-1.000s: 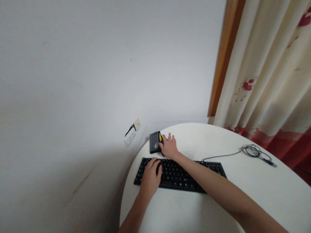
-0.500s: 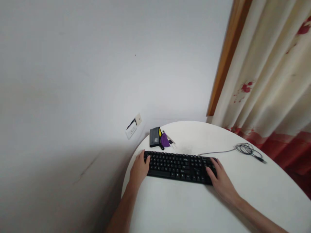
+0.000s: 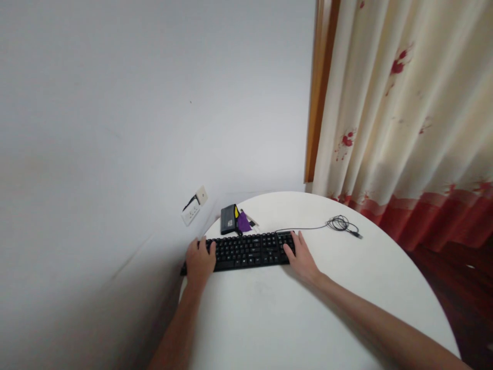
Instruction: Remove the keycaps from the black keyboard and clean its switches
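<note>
A black keyboard (image 3: 246,251) lies across the far side of a round white table (image 3: 288,318). My left hand (image 3: 200,259) is closed over its left end, fingers on the keys, where the keyboard reaches the table's edge. My right hand (image 3: 302,257) grips its right end, fingers curled over the last keys. The keyboard's thin cable runs right to a loose coil (image 3: 341,224) that ends in a plug.
Behind the keyboard sit a small dark box with a yellow patch (image 3: 228,219) and a purple item (image 3: 244,222). A wall socket (image 3: 191,210) is on the white wall to the left. A cream and red curtain (image 3: 404,128) and wooden frame (image 3: 318,103) stand at the right.
My right hand left the small items behind the keyboard and came to its right end. My left hand went to its left end. The keyboard has shifted left toward the table's edge.
</note>
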Available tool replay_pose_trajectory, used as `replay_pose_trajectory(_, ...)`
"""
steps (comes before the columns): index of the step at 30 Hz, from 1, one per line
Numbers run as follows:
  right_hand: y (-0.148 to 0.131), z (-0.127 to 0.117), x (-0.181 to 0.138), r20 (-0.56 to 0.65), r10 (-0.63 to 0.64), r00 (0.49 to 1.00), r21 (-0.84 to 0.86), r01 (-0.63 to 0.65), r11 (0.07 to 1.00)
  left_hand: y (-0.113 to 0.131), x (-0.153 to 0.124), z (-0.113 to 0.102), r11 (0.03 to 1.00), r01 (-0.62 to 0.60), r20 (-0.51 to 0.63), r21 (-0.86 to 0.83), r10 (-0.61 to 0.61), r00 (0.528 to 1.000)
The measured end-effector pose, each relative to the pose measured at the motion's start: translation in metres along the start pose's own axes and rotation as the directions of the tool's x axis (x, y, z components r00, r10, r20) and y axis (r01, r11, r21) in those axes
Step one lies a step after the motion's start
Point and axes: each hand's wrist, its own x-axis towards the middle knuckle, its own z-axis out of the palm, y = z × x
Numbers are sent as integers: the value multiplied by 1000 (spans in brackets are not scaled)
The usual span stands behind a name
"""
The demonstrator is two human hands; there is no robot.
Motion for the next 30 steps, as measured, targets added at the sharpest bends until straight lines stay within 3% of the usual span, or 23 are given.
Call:
replay_pose_trajectory(3,6,-1,-29,-67,-195,978,-96,188,977,43,-40,-7,941,-278,28,-192,288,957)
replay_pose_trajectory(6,19,-9,-45,-20,-361,932,-174,352,920,94,-83,-20,830,-437,227,-345,526,820)
replay_pose_trajectory(8,33,-21,-40,-40,-364,931,-225,346,911,124,-102,-28,756,-488,330,-437,639,695)
replay_pose_trajectory(11,62,-40,-19,-115,-308,944,-301,263,917,158,-112,-32,640,-507,384,-577,761,523)
replay_pose_trajectory(13,79,-49,-8,-128,-259,957,-356,199,913,171,-114,-27,555,-505,362,-660,825,434)
replay_pose_trajectory(16,94,-53,-5,-20,-209,978,-455,177,873,179,-116,-17,464,-505,331,-728,883,333)
replay_pose_trajectory(18,94,-52,-7,32,-190,981,-501,180,846,179,-118,-12,452,-503,336,-736,890,308)
replay_pose_trajectory(27,97,-55,-7,57,-209,976,-534,206,820,170,-115,-11,465,-382,349,-799,875,335)
replay_pose_trajectory(30,102,-55,-6,62,-231,971,-527,228,818,167,-111,-12,484,-313,355,-818,851,388)
